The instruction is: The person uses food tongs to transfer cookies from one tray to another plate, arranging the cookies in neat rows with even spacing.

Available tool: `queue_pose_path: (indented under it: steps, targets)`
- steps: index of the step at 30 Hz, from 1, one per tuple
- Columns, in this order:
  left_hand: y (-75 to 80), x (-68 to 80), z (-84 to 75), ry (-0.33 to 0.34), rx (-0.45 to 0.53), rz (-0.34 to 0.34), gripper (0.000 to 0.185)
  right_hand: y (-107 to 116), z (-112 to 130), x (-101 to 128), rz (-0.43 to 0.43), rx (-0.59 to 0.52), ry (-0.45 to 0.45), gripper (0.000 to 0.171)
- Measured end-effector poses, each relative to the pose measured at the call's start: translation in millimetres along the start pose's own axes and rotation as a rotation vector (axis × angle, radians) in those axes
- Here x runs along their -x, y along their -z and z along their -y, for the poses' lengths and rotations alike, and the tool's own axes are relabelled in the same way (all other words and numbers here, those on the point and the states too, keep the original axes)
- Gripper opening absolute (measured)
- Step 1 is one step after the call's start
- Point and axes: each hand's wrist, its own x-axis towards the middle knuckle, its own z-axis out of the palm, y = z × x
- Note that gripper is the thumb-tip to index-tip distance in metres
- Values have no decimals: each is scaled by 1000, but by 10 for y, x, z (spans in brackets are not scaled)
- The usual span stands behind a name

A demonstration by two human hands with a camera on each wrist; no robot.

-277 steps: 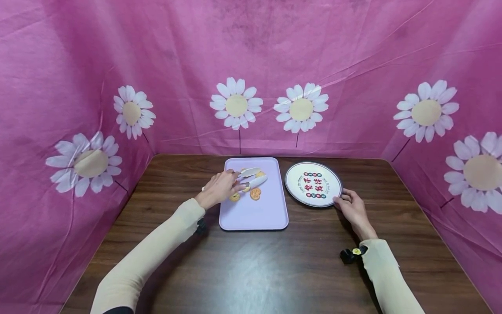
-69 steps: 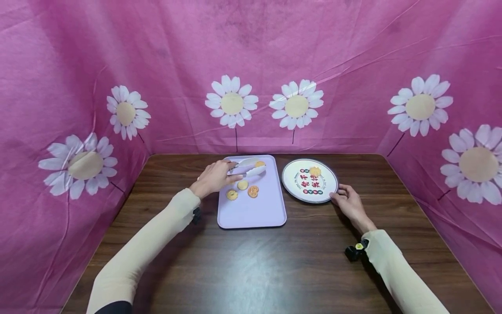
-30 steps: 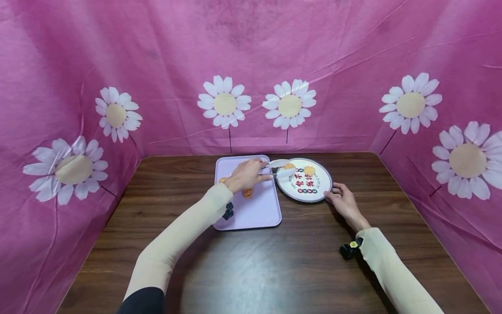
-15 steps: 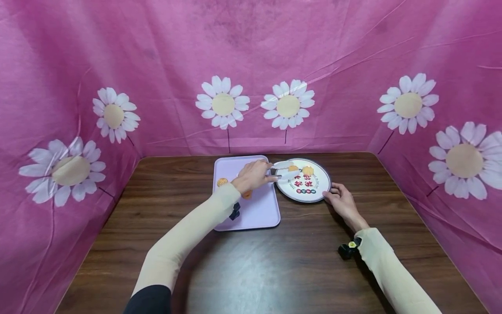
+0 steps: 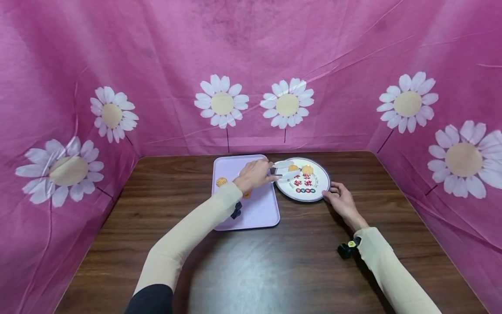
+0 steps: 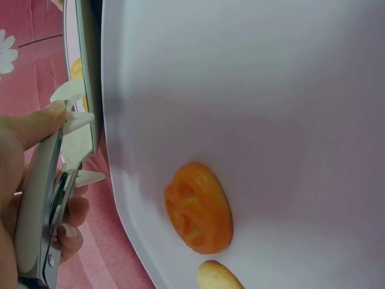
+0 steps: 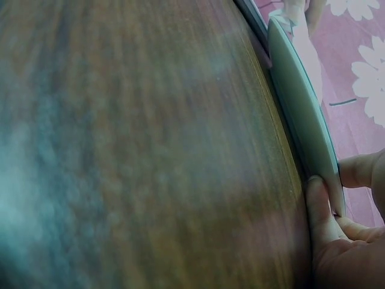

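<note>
My left hand (image 5: 254,175) holds a pair of tongs (image 5: 288,175) with white tips, reaching from above the lilac tray (image 5: 255,218) over the left part of the white plate (image 5: 290,191). A small golden cookie (image 5: 293,168) lies at the tips, which stand apart. Close to its right is a second, paler cookie (image 5: 307,169). On the right, my right hand (image 5: 343,201) grips the plate's rim between thumb and fingers. In the left wrist view an orange pretzel-shaped cookie (image 6: 198,208) lies on the tray beside a pale cookie (image 6: 219,276).
A swirled cookie (image 5: 221,181) sits near the tray's left edge, and my left hand and forearm cover part of the tray. The tray and plate stand side by side towards the back of the brown wooden table (image 5: 306,261). Pink flowered cloth (image 5: 251,52) encloses the back and sides.
Since the earliest frame, two cookies have come onto the plate. My left hand has carried the tongs rightward from the tray to the plate. My right hand keeps its grip on the rim.
</note>
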Motion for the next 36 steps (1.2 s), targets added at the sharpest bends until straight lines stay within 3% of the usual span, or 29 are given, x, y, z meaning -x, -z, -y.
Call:
queue_pose_path:
  steps: [16,24,30,36]
  targets:
    - [-9,62,7,23,-12,0,51,-69,1,-6,8,-72,20,66]
    - [47,112,24,44,34,-3,67,-64,4,2,8,-74,17,66]
    - [131,191,97,54,95,-22,75,-39,-4,10,2,-81,14,67]
    - [204,358,226,68,140,-72,77,-13,-9,0,6,-78,19,66]
